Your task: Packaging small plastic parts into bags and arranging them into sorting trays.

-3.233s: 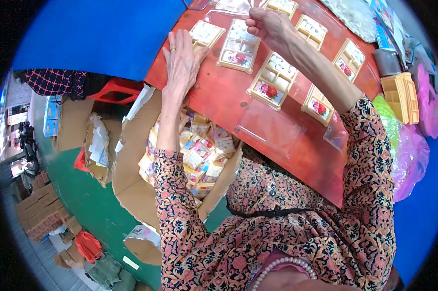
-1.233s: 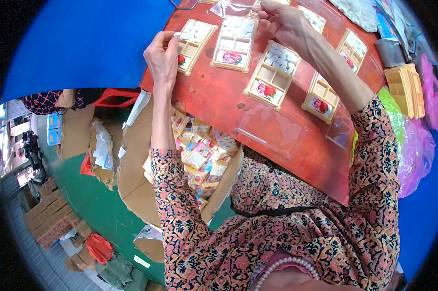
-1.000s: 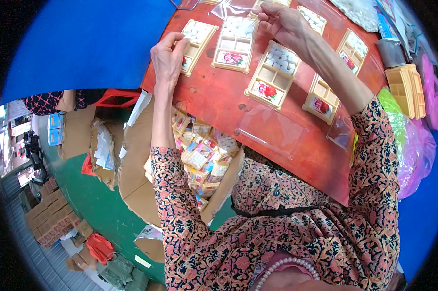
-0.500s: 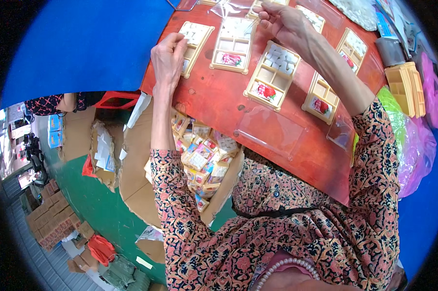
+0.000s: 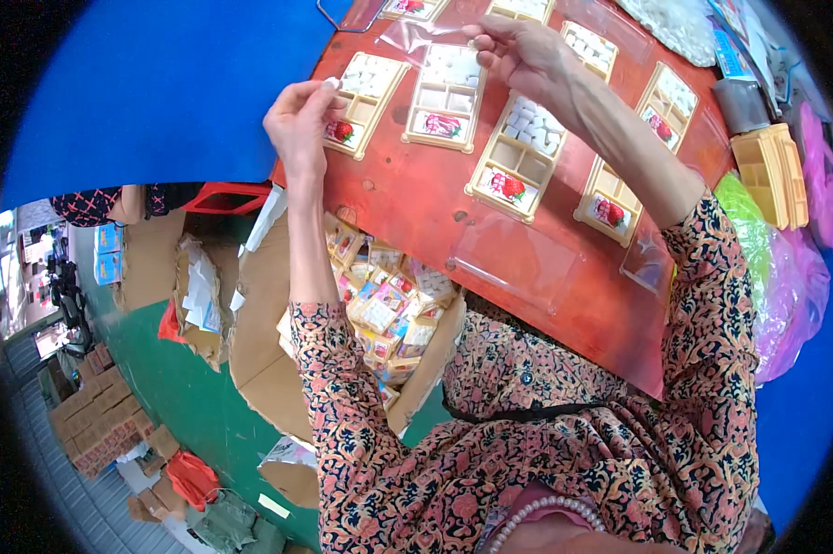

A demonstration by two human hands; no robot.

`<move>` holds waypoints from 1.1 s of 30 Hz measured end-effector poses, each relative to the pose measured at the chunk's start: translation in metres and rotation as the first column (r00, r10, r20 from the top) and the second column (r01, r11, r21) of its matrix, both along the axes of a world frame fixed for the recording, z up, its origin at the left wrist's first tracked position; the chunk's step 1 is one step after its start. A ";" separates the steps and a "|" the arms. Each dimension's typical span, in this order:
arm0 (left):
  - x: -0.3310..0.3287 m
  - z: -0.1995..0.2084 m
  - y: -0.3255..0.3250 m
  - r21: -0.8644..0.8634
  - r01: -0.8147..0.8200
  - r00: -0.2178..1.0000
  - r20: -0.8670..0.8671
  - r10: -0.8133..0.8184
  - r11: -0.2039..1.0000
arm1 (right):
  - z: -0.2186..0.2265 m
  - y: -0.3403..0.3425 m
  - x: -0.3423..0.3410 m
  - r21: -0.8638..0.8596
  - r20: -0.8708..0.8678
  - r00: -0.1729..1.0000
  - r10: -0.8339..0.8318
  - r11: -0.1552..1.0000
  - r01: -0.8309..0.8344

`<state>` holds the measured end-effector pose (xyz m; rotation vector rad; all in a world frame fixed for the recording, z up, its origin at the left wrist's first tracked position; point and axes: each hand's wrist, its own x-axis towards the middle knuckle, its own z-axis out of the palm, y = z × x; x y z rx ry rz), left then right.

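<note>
My left hand (image 5: 298,125) is closed in a pinch on a small white piece (image 5: 332,83), at the left edge of a cream compartment tray (image 5: 368,106). That tray holds white pieces in its far part and a strawberry-printed packet in its near part. My right hand (image 5: 520,57) is closed too, fingertips pinched above the far end of a second tray (image 5: 446,97); what they hold is too small to make out. Clear plastic (image 5: 414,39) lies just left of those fingertips. A third tray (image 5: 518,157), partly filled with white pieces, sits below my right wrist.
More trays (image 5: 610,198) stand along the red table (image 5: 389,194). A clear lid (image 5: 518,263) lies near its front edge. Stacked empty trays (image 5: 772,175) and coloured plastic bags (image 5: 776,286) are at the right. A cardboard box (image 5: 264,346) of filled packs stands below, left.
My left hand has drawn back left from the leftmost tray, and a white piece now shows in its fingertips. My right hand has moved left and slightly nearer, toward the second tray.
</note>
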<state>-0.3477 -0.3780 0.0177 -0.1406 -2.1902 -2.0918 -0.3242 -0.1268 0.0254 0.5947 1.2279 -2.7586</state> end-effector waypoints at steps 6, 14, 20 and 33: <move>0.023 0.005 -0.035 0.483 -0.082 0.963 0.264 -0.056 0.872 | 0.025 -0.064 0.007 0.091 0.139 0.985 0.107 0.989 -0.120; 0.049 -0.005 -0.064 0.454 -0.146 0.929 0.368 -0.036 0.879 | -0.005 -0.115 -0.012 0.223 0.166 0.983 0.078 0.968 -0.114; 0.036 -0.019 -0.057 0.142 -0.146 0.952 0.290 0.100 0.979 | -0.020 -0.128 -0.016 0.285 0.223 0.967 0.128 0.940 -0.190; 0.025 -0.024 -0.050 -0.042 -0.147 0.963 0.222 0.153 0.988 | -0.002 -0.114 -0.014 0.326 0.348 0.841 0.415 0.787 -0.523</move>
